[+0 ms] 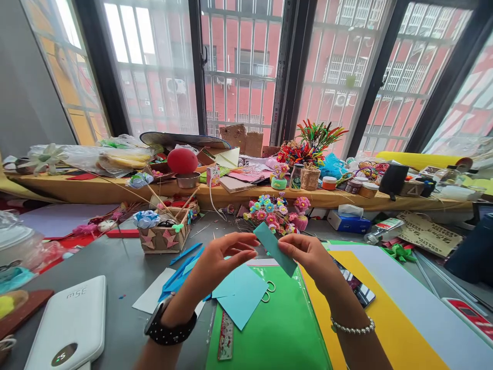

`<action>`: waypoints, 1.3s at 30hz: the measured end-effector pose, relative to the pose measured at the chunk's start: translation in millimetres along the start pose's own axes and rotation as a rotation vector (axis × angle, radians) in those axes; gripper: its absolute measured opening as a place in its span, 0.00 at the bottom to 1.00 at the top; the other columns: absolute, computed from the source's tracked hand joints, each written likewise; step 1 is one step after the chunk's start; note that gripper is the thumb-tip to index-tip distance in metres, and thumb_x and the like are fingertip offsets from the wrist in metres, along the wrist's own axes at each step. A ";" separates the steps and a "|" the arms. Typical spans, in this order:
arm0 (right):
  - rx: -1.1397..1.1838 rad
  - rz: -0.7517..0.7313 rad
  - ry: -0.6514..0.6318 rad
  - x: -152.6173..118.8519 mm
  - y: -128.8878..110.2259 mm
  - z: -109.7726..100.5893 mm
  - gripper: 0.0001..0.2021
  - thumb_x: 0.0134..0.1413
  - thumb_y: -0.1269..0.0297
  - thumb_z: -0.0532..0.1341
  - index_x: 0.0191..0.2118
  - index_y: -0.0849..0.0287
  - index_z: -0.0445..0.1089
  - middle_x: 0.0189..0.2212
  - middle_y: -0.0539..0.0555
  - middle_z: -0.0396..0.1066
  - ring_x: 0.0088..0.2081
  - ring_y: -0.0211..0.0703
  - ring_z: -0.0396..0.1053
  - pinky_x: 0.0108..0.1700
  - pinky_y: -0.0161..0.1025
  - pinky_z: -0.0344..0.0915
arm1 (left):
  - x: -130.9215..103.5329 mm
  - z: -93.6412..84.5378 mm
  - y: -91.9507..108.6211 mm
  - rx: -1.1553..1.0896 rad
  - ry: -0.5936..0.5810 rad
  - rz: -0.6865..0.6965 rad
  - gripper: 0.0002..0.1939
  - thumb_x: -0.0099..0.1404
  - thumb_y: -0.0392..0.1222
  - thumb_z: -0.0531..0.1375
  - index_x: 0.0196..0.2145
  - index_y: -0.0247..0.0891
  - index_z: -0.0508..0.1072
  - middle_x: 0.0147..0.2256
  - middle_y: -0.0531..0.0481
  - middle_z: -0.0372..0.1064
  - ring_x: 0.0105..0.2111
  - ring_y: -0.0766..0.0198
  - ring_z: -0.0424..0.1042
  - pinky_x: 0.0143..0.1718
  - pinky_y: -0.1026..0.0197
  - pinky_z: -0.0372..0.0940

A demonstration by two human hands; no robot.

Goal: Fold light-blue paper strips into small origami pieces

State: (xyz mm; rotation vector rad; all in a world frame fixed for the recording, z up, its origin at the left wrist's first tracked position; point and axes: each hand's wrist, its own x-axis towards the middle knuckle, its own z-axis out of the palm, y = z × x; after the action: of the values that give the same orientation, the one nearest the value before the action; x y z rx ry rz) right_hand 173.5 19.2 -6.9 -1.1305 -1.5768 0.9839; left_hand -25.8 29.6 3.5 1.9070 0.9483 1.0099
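Working from afar, I pinch a teal paper strip [275,250] in my right hand [314,258] above a green sheet [281,334], my left hand's [220,259] fingers parted just beside it, with light-blue paper [246,295] and scissors [268,291] below.

Daylight pours through tall windows [242,31] set in dark frames [296,51], with metal bars [239,77] and a pinkish-red building [260,38] beyond the glass. A plain gray wall [31,77] stands at left, while a long tan shelf [111,196] runs beneath the panes, behind a gray tabletop [123,277].
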 end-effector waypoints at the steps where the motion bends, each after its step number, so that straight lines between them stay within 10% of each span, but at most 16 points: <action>1: 0.053 0.019 -0.026 -0.5 -0.7 0.6 0.10 0.47 0.61 0.59 0.28 0.63 0.71 0.21 0.49 0.67 0.23 0.34 0.60 0.24 0.31 0.54 | 0.4 2.4 0.5 -0.120 -0.029 -0.021 0.15 0.55 0.43 0.59 0.40 0.37 0.69 0.37 0.47 0.73 0.36 0.62 0.72 0.35 0.63 0.66; 11: 0.284 0.078 -0.191 -5.3 -7.2 10.0 0.09 0.42 0.60 0.64 0.24 0.63 0.70 0.18 0.45 0.62 0.22 0.30 0.56 0.24 0.30 0.51 | -2.1 12.5 5.7 -0.437 -0.152 -0.053 0.16 0.50 0.43 0.63 0.39 0.37 0.71 0.38 0.47 0.70 0.36 0.60 0.69 0.35 0.62 0.63; 23: -0.011 -0.309 0.013 -11.0 -17.0 19.1 0.19 0.42 0.60 0.64 0.43 0.57 0.65 0.41 0.55 0.67 0.42 0.45 0.66 0.42 0.41 0.63 | -5.3 18.7 9.9 -0.182 -0.073 0.026 0.13 0.53 0.42 0.60 0.37 0.33 0.69 0.35 0.46 0.71 0.35 0.61 0.70 0.39 0.60 0.64; 39: -0.071 -0.355 -0.013 -15.3 -23.7 18.1 0.09 0.45 0.62 0.62 0.34 0.57 0.68 0.34 0.51 0.69 0.40 0.42 0.66 0.42 0.37 0.62 | -10.3 22.6 20.4 -0.094 -0.130 0.058 0.11 0.57 0.44 0.57 0.33 0.32 0.70 0.32 0.49 0.68 0.33 0.64 0.69 0.35 0.64 0.64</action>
State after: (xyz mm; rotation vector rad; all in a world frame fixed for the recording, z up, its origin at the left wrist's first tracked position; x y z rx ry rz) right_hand 153.1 -3.2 7.4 -0.8508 -1.7593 0.7047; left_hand -5.0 5.6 9.1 1.9055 0.7620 0.9347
